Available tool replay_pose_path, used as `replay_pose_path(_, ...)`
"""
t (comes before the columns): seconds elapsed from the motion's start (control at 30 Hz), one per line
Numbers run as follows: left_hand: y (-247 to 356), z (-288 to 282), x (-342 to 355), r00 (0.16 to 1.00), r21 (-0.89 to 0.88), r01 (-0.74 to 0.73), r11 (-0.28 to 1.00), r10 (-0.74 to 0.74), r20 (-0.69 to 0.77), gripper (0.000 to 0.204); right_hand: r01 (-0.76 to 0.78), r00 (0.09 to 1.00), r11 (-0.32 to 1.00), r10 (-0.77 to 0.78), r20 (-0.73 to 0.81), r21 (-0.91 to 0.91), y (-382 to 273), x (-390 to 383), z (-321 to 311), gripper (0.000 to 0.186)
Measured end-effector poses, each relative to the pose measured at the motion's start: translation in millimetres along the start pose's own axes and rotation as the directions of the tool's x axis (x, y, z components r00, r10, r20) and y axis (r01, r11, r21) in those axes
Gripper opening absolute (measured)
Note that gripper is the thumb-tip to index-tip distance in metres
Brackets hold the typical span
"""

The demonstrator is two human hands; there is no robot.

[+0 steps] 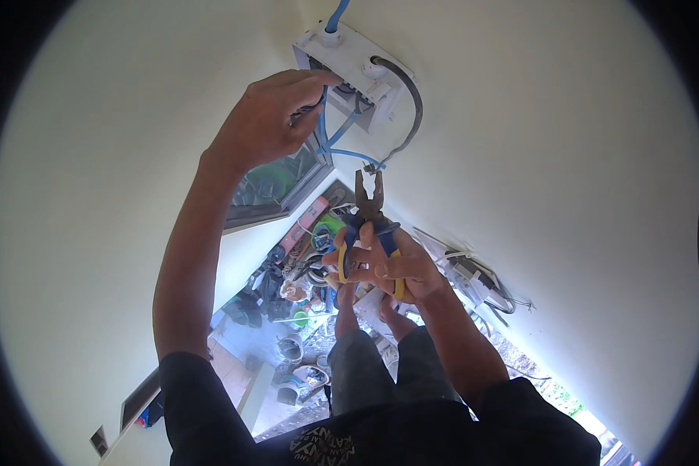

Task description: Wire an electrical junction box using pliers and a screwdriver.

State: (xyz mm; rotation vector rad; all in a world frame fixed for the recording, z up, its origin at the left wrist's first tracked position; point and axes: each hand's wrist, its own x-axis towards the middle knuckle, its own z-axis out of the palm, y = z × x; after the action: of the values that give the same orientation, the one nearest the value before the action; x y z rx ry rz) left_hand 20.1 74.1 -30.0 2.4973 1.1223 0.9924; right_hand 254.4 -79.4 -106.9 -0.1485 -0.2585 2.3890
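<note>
A white wall box [384,97] holds blue cables [342,132] and a black cable [412,89] whose grey lower end hangs with small bare wire ends. My left hand [272,116] is raised at the box's open left side, fingers curled beside the blue cables; what they hold is partly hidden. My right hand [408,272] grips pliers [369,202] with blue-and-yellow handles. The jaws are apart, just below the loose cable end, and I cannot tell if they touch it.
A window [279,186] sits left below the box. A cluttered floor [290,346] with buckets, tools and bags lies far below around my legs. A cable bundle [474,272] with grey fittings lies along the right wall's lower edge.
</note>
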Motion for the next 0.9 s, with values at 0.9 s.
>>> replay_pose_path(0.9,25,-5,27,0.820,-0.076,0.570,0.818,-0.572,0.002,0.022,0.405,0.668,0.835,-0.548,-0.503,-0.373,34,138,48,0.027)
